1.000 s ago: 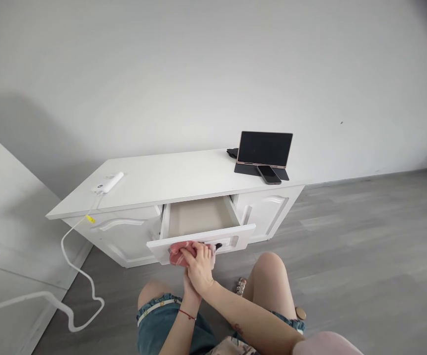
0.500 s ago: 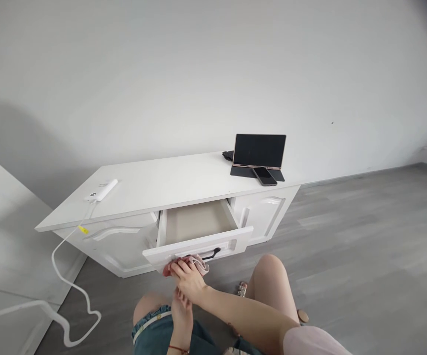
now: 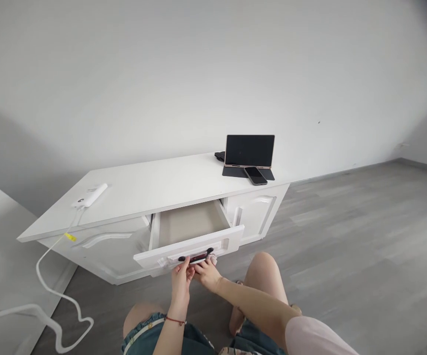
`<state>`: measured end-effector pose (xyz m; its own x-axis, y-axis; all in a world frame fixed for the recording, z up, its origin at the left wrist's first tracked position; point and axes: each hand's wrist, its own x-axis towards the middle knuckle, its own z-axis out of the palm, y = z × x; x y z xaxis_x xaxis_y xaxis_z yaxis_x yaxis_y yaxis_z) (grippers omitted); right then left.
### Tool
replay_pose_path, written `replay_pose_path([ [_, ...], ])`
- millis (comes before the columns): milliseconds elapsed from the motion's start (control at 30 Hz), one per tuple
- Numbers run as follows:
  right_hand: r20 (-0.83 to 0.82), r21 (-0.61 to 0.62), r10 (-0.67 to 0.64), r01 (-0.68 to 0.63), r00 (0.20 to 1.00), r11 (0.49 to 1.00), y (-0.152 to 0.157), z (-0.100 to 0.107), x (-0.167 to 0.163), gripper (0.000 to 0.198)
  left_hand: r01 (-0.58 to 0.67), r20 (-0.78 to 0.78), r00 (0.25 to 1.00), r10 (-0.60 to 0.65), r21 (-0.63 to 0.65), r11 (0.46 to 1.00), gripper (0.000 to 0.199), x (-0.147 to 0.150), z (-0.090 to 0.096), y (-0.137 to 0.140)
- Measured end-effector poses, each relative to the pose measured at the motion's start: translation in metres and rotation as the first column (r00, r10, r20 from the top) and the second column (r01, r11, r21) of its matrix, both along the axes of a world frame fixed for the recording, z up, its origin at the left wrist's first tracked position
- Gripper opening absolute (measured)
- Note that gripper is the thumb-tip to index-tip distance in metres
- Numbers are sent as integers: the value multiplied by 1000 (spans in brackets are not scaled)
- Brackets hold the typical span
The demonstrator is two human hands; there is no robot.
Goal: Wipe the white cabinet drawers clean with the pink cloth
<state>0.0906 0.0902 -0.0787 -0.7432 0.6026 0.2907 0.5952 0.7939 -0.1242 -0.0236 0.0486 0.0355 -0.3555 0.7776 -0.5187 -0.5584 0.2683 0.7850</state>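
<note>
Pink cloth (image 3: 199, 258) threaded behind drawer handle (image 3: 195, 256), both hands' grip below

One head-worn camera looks forward and down, from close above, at the open drawer (image 3: 189, 236).

Both forearms are reaching forward and meeting low in front of the knees. The left hand (image 3: 181, 277) is pinching with curled fingers; the right hand (image 3: 206, 270) is pressing close beside it, fingers bent.
</note>
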Motion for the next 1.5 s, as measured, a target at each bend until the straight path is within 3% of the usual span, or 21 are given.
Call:
replay_pose_path([
  [100,-73,140,-114,124,991,982,1,-6,42,26,1,87,996,7,-87,996,23,10,7,9],
  [267,-255,406,-181,276,950,871,6,8,107,20,-20,134,991,31,-84,996,24,8,11,13],
  [400,-372,438,-243,400,896,805,7,42,132,25,-11,155,988,23,-72,997,22,6,8,11],
  [533,-511,411,-279,517,813,751,5,72,132,28,-25,195,980,34,-49,998,23,6,6,12],
  [767,-631,339,-250,551,734,763,-1,89,84,22,-14,263,965,24,-38,999,25,2,3,13],
  [933,-418,431,-155,345,895,834,-5,106,23,19,3,239,971,0,-10,1000,19,5,2,13],
  [1033,-291,501,-93,235,952,833,-5,119,-13,19,-31,149,989,19,76,997,20,11,7,20],
  [1133,-240,539,-56,181,969,823,-4,124,-27,15,-93,81,993,83,135,986,20,16,11,26],
  [1267,-266,543,-2,152,964,826,4,118,-1,11,-78,162,985,62,98,992,20,15,4,20],
  [1500,-461,453,-231,450,857,770,13,112,101,8,-88,306,949,72,40,995,27,9,-9,14],
])
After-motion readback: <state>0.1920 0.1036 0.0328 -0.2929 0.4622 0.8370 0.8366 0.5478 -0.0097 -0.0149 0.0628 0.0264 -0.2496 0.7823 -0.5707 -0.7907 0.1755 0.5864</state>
